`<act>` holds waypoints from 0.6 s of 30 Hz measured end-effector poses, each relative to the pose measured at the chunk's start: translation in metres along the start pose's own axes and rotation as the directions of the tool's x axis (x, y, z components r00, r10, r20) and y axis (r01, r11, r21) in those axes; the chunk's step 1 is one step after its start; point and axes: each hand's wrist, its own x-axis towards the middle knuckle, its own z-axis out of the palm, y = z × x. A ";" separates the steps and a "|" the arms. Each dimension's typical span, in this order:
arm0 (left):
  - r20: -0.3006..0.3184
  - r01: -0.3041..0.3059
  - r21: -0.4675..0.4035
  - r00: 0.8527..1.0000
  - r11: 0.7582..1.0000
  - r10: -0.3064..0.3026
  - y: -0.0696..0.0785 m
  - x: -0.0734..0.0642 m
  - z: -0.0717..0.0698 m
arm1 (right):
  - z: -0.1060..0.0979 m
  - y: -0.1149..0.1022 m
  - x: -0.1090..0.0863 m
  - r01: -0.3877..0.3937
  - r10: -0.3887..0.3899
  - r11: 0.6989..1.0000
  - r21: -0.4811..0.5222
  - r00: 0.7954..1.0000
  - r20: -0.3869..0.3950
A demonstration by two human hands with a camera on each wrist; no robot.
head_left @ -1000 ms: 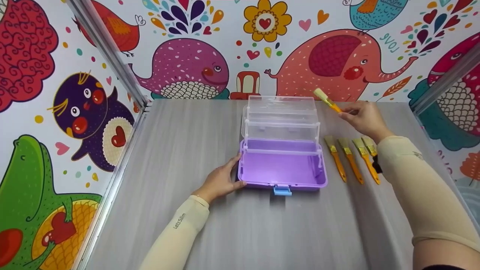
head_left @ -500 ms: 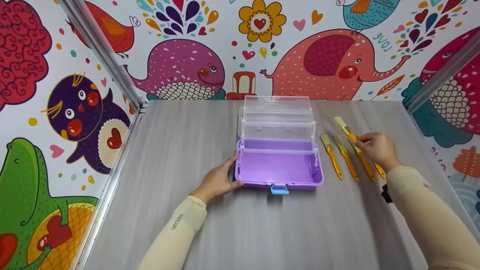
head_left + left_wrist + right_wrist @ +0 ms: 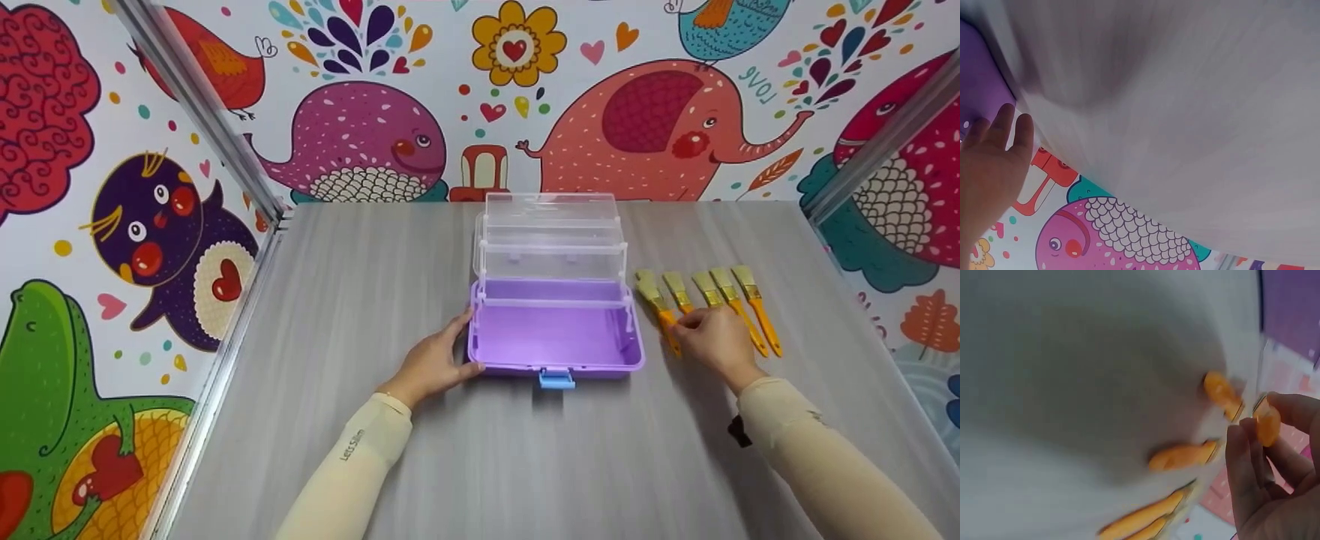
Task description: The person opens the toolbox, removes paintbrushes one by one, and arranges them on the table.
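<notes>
A purple plastic storage box (image 3: 555,334) stands with its clear tiered trays and lid (image 3: 555,240) raised behind it. My left hand (image 3: 431,367) rests against the box's left side, thumb by the front corner; the left wrist view shows its fingers (image 3: 1000,126) straight at the purple wall. To the right of the box, my right hand (image 3: 716,341) pinches the orange handle of the leftmost paintbrush (image 3: 654,296). In the right wrist view that handle's end (image 3: 1267,426) sits between thumb and fingers. Several similar paintbrushes (image 3: 757,304) lie beside it, some handles hidden behind the hand.
A blue latch (image 3: 556,379) hangs at the box's front. The grey tabletop (image 3: 360,262) is bounded by cartoon-printed panels (image 3: 375,142) at the back and sides, joined by metal posts (image 3: 217,112).
The paintbrush my right hand carried is now laid down at the row's right end. That hand has moved down and left to the leftmost paintbrush. My left hand stays at the box.
</notes>
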 end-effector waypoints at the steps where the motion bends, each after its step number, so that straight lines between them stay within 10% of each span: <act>1: -0.001 -0.002 0.000 1.000 1.000 0.002 0.000 0.000 0.000 | 0.002 -0.002 -0.002 0.004 -0.004 1.000 -0.008 1.000 0.000; 18: 0.006 -0.005 0.004 1.000 1.000 0.005 0.003 -0.002 -0.002 | 0.034 -0.018 -0.015 0.042 -0.035 0.995 -0.096 0.997 0.067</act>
